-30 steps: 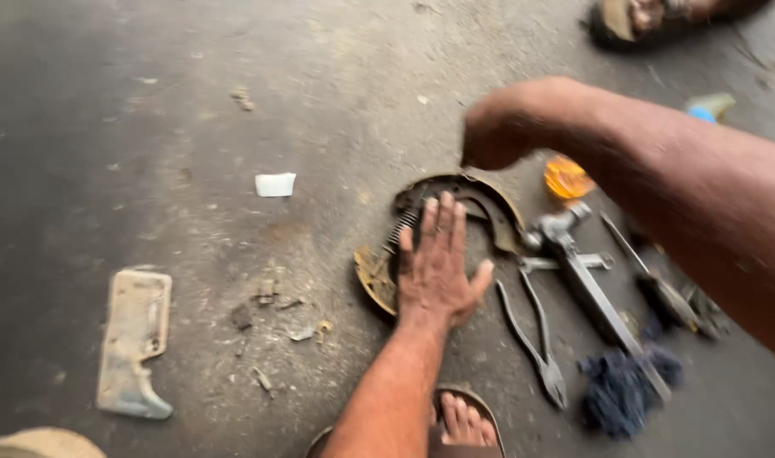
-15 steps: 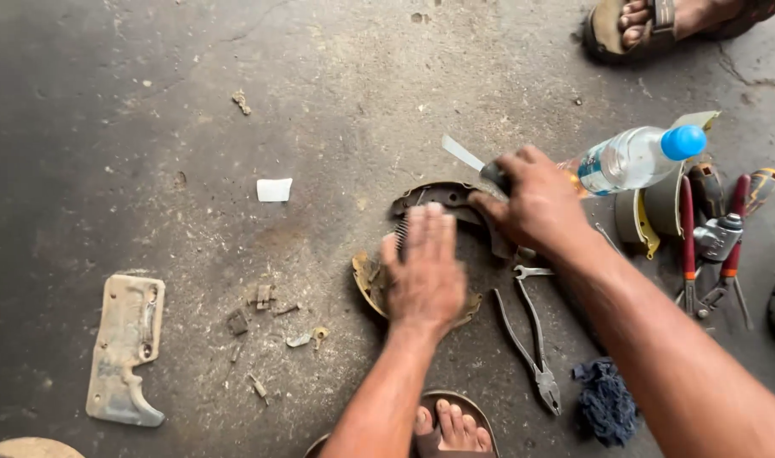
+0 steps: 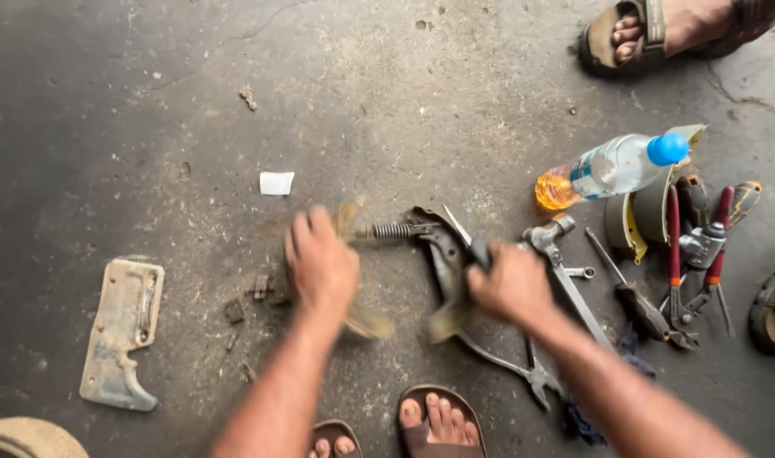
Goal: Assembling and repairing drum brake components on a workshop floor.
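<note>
Left hand (image 3: 321, 265): we grasp one brake shoe (image 3: 362, 318).
Right hand (image 3: 511, 287): we grip other shoe (image 3: 443, 254); spring (image 3: 389, 230) between.

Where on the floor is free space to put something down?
The widest bare concrete lies above the white paper scrap, across the upper left. A second patch lies between the flat metal plate and the left hand. Right of the right hand, the bottle and pliers crowd the floor.

Dark concrete floor (image 3: 150, 102) bears scattered pliers (image 3: 688, 271), a plastic bottle (image 3: 612, 170), paper scrap (image 3: 276, 182).
</note>
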